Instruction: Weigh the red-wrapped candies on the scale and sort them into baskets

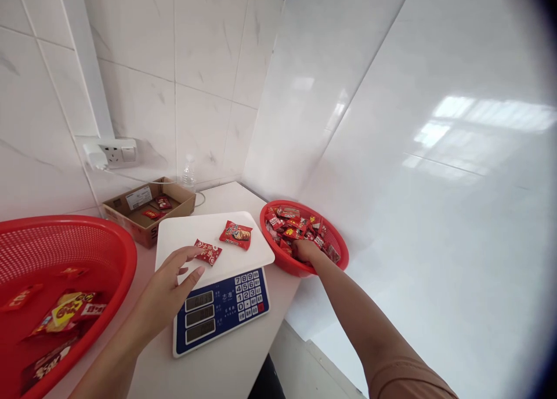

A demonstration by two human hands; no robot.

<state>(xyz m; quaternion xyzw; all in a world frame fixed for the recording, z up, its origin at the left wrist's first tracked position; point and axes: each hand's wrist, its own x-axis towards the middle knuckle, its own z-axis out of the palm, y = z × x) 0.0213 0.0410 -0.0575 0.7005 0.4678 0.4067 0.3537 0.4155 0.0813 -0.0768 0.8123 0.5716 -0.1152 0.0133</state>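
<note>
My left hand (177,277) hovers over the white pan of a digital scale (250,213). Its thumb and fingers are apart, and the index fingertip is at the edge of a small red snack packet (209,252); I cannot tell if it touches. Further right on the pan lies a larger red snack packet (236,235) with a food picture. My right hand (307,251) reaches into a red plastic basket (342,245) full of wrapped red snacks (296,225). Its fingers are hidden among the packets, so their grip does not show.
A large red basket (126,260) with several packets stands at the left. Behind the scale is a cardboard box (143,228) holding a few red packets, beside a clear bottle (188,174). A cable runs from the wall socket (115,153). Walls bound the white table (174,376).
</note>
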